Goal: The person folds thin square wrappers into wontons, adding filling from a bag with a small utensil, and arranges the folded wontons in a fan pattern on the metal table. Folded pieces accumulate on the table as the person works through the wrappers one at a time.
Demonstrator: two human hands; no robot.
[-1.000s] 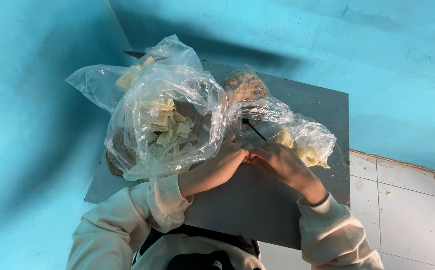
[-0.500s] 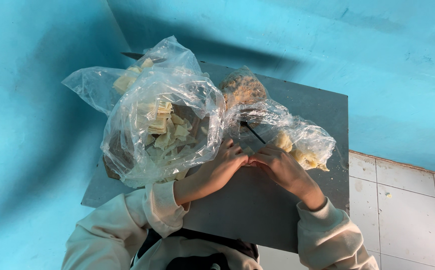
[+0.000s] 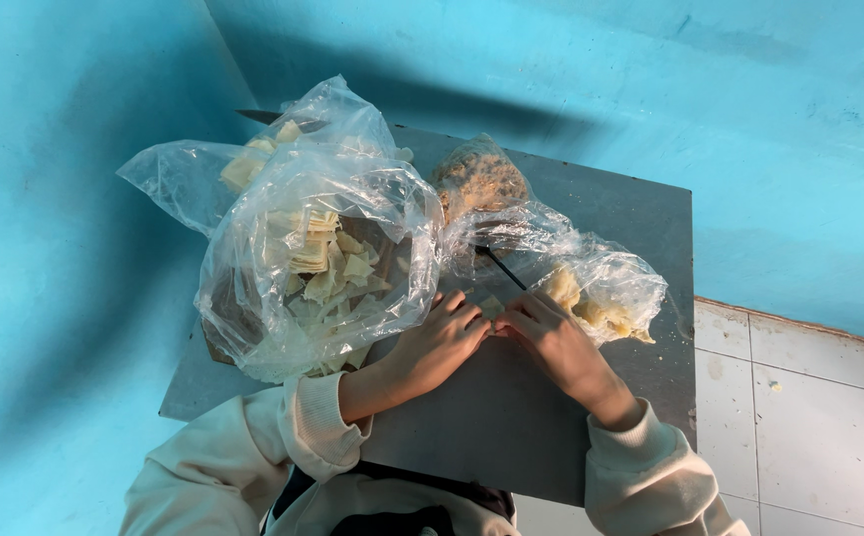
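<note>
My left hand [image 3: 439, 342] and my right hand [image 3: 551, 337] meet fingertip to fingertip over a small pale yellow square piece [image 3: 491, 306] on the grey table [image 3: 511, 427]. Both pinch it between them. To the left of my left hand lies a large clear plastic bag [image 3: 318, 263] full of pale yellow square sheets. Just past my right hand sits a smaller clear bag [image 3: 600, 288] holding folded yellowish pieces. A thin dark stick [image 3: 499, 268] lies between the bags.
A clear bag of brown crumbly filling [image 3: 479, 179] rests at the table's far side. Turquoise walls [image 3: 74, 199] close in on the left and behind. White floor tiles [image 3: 799, 397] show to the right of the table edge.
Both hands have stayed together at the same spot, with small finger movements on the piece. The bags have not shifted.
</note>
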